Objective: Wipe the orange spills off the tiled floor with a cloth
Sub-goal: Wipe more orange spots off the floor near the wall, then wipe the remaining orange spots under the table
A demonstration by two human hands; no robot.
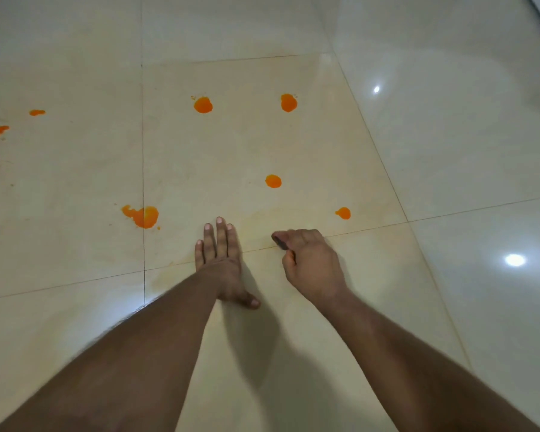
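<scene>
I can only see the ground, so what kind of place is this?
Probably indoors, perhaps a home, though no walls or furniture show. The glossy cream floor tiles with thin joints mirror a ceiling light, and orange spills dot them.
</scene>
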